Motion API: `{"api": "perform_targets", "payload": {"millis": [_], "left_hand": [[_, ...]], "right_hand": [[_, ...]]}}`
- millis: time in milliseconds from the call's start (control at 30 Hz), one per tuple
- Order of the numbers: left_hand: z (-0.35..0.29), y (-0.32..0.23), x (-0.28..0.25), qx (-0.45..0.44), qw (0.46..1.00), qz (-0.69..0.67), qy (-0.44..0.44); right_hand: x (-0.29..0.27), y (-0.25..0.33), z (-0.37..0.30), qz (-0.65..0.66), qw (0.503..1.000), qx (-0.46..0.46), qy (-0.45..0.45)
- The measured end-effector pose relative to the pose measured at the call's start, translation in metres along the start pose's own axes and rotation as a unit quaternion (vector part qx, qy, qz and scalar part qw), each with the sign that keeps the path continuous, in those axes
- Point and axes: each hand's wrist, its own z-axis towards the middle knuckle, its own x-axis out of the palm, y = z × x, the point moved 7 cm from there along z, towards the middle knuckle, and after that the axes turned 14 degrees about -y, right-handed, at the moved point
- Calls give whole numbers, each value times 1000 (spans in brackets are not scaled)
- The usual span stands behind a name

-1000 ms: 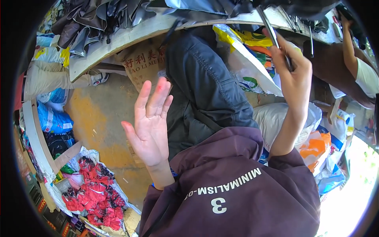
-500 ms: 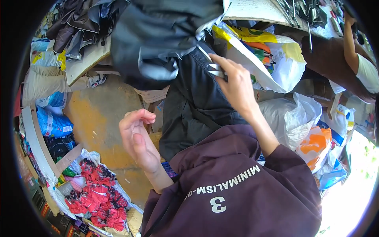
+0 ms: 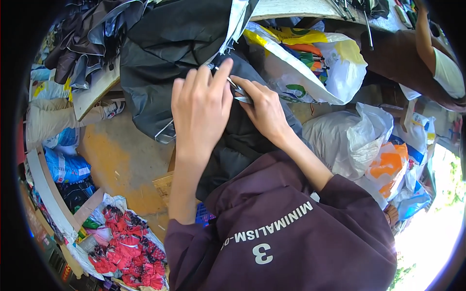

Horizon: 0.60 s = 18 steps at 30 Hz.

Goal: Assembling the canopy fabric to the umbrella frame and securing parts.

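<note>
A large black umbrella canopy (image 3: 160,63) with a pale, shiny underside drapes over the bench edge and toward my lap. My left hand (image 3: 201,106) is at its lower edge, back of the hand up and fingers bent over the cloth; its fingertips are partly hidden. Close beside it, my right hand (image 3: 266,109) is closed round small metal thread snips (image 3: 242,96), whose points lie near my left fingers. Beneath both hands my black trousers (image 3: 230,155) show.
A white and yellow bag (image 3: 335,72) of colourful folded items stands at the right. Red cloth bundles (image 3: 128,247) fill a sack at lower left. Brown umbrella cloth (image 3: 73,43) lies on the left bench (image 3: 99,97). Another person's arm (image 3: 426,39) shows at far right.
My left hand has moved up and right from beside my lap onto the canopy edge. The canopy has shifted left and spread out. My right hand has come slightly left and down with the snips.
</note>
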Motion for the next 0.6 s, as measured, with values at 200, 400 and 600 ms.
{"api": "perform_targets", "payload": {"millis": [200,400,600], "left_hand": [[11,28,-12,59,995,81,23],[-8,42,-39,31,994,102,-3],[-34,56,-42,-24,990,108,-92]], "right_hand": [[0,-7,0,14,1000,1,-13],[3,-17,0,52,997,48,-12],[4,-19,3,54,997,19,-53]]}}
